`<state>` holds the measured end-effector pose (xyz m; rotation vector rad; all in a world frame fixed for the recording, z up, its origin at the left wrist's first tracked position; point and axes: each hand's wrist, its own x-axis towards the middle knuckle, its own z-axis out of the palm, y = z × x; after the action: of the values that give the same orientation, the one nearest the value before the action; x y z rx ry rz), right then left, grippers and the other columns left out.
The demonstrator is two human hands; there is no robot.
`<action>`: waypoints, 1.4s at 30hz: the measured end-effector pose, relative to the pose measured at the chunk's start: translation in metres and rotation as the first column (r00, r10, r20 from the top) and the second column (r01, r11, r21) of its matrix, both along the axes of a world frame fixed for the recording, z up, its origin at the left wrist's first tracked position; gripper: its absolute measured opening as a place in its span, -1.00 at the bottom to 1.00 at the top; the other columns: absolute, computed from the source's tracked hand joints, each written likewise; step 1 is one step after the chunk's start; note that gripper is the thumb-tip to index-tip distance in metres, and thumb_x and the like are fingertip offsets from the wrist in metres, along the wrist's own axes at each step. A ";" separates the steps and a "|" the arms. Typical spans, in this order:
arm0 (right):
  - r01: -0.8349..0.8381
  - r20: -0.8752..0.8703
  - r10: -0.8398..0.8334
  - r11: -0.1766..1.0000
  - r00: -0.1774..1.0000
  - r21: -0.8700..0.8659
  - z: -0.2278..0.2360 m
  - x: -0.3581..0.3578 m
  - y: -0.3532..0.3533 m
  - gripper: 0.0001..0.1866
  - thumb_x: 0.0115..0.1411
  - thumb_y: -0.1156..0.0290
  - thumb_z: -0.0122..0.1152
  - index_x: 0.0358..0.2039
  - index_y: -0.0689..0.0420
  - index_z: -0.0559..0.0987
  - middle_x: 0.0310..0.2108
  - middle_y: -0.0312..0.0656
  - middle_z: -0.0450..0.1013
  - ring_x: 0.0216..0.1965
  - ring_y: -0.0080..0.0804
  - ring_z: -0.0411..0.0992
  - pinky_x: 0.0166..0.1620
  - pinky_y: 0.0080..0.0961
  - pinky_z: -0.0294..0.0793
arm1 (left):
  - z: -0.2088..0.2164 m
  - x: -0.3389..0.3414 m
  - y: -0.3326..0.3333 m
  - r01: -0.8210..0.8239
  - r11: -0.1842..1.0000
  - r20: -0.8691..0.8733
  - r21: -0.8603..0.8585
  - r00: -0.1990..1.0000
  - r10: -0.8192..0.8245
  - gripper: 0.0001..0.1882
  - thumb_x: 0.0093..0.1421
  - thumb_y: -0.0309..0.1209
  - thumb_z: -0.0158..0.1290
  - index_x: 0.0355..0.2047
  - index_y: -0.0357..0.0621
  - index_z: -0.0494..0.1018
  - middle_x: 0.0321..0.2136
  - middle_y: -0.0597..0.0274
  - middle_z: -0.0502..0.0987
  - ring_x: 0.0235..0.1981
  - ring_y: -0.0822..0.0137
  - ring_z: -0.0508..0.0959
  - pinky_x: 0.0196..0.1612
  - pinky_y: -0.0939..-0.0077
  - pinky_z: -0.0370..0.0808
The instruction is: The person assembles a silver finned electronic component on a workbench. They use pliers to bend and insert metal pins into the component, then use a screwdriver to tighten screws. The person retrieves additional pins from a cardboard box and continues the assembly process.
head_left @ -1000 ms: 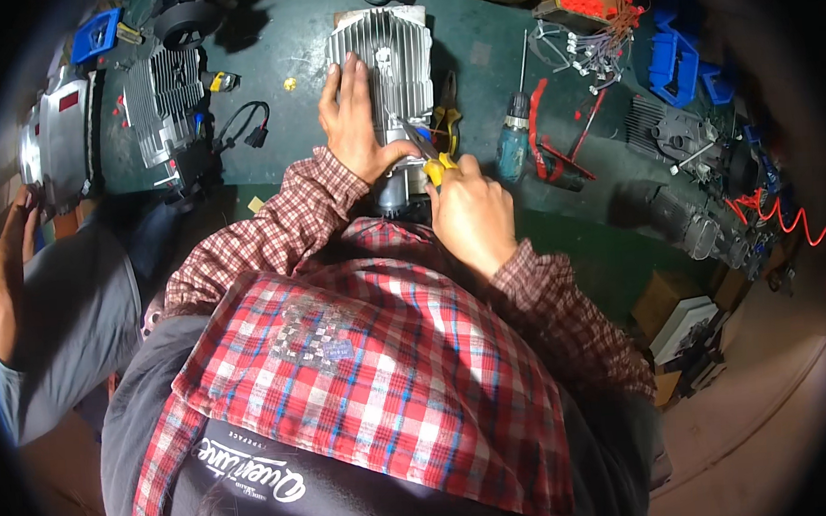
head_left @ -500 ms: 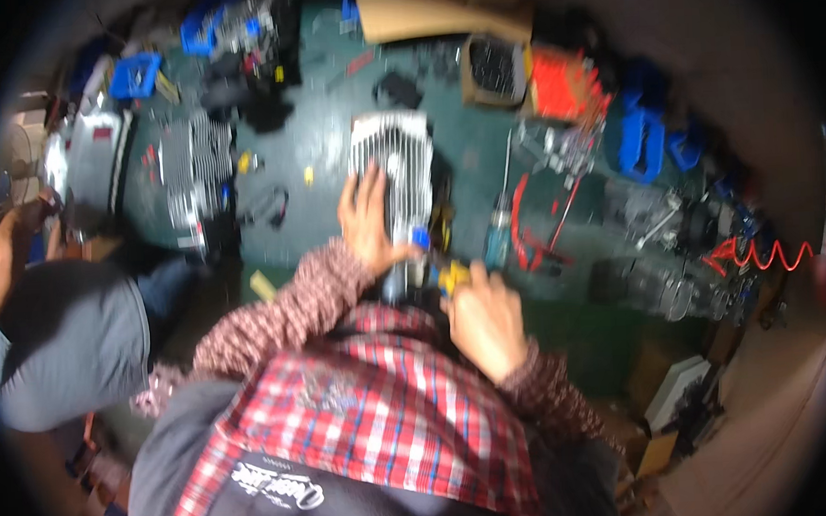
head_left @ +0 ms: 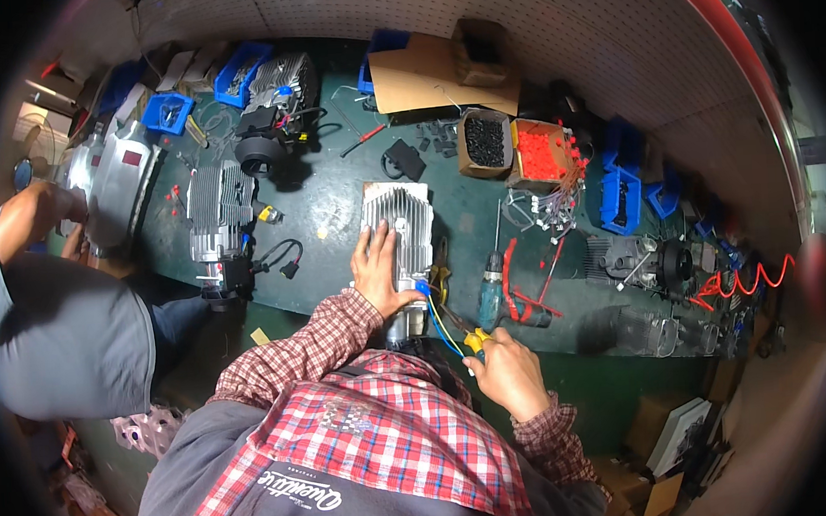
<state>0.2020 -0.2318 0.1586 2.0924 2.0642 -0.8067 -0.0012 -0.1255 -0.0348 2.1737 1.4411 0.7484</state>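
A silver finned metal housing (head_left: 409, 216) lies on the green bench in front of me. My left hand (head_left: 376, 271) rests on it with fingers laid flat over the fins, thumb stretched toward a blue piece (head_left: 422, 287) at its near end. Blue and yellow wires (head_left: 443, 324) run from there toward my right hand. My right hand (head_left: 508, 370) is closed round yellow-handled pliers (head_left: 476, 341), whose jaws point at the housing. Whether the jaws grip the wires I cannot tell. Another yellow-handled tool (head_left: 442, 266) lies along the housing's right side.
A power drill (head_left: 493, 286) and a red-handled tool (head_left: 532, 303) lie to the right. Boxes of black parts (head_left: 484, 142) and red parts (head_left: 543, 153) stand behind. Other finned units (head_left: 219, 207) sit left and right. Another person (head_left: 65, 309) works at the far left.
The whole view has shifted, so the bench sits lower in it. My right hand and the pliers have drawn a little away from the blue piece; my left hand stays on the housing.
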 end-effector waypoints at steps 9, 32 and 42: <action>0.030 0.008 -0.030 0.998 1.000 -0.056 -0.001 0.001 0.005 -0.73 0.11 0.27 0.31 -0.32 0.25 0.62 -0.28 -0.02 0.46 -0.28 -0.02 0.52 -0.22 -0.14 0.51 | 0.000 0.002 -0.001 0.001 1.000 -0.001 0.008 1.000 -0.001 0.33 -0.40 0.09 0.44 0.31 -0.28 0.05 0.37 -0.11 -0.02 0.37 -0.24 -0.08 0.31 -0.15 -0.03; 0.168 0.176 -0.174 0.985 0.969 0.047 -0.228 0.044 0.105 -0.68 0.12 0.31 0.25 -0.18 0.27 0.58 -0.05 0.02 0.30 -0.04 0.04 0.39 -0.05 -0.10 0.49 | 0.009 0.004 -0.004 -0.013 1.000 0.051 -0.015 0.999 0.014 0.26 -0.33 0.01 0.44 0.32 -0.23 0.05 0.36 -0.09 0.02 0.36 -0.23 -0.04 0.32 -0.14 -0.03; 0.016 0.345 -0.031 0.999 0.938 0.045 -0.208 0.042 0.119 -0.59 0.10 0.05 0.31 -0.30 0.19 0.67 -0.13 -0.07 0.38 -0.06 -0.05 0.34 -0.03 -0.18 0.36 | 0.009 0.002 -0.004 -0.024 1.000 0.045 -0.016 0.999 0.024 0.28 -0.36 0.00 0.45 0.32 -0.24 0.04 0.36 -0.07 0.04 0.37 -0.22 -0.05 0.32 -0.14 -0.05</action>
<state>0.2439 -0.1126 -0.0498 2.1010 1.8835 -0.3636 0.0003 -0.1293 -0.0256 2.1182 1.4481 0.7873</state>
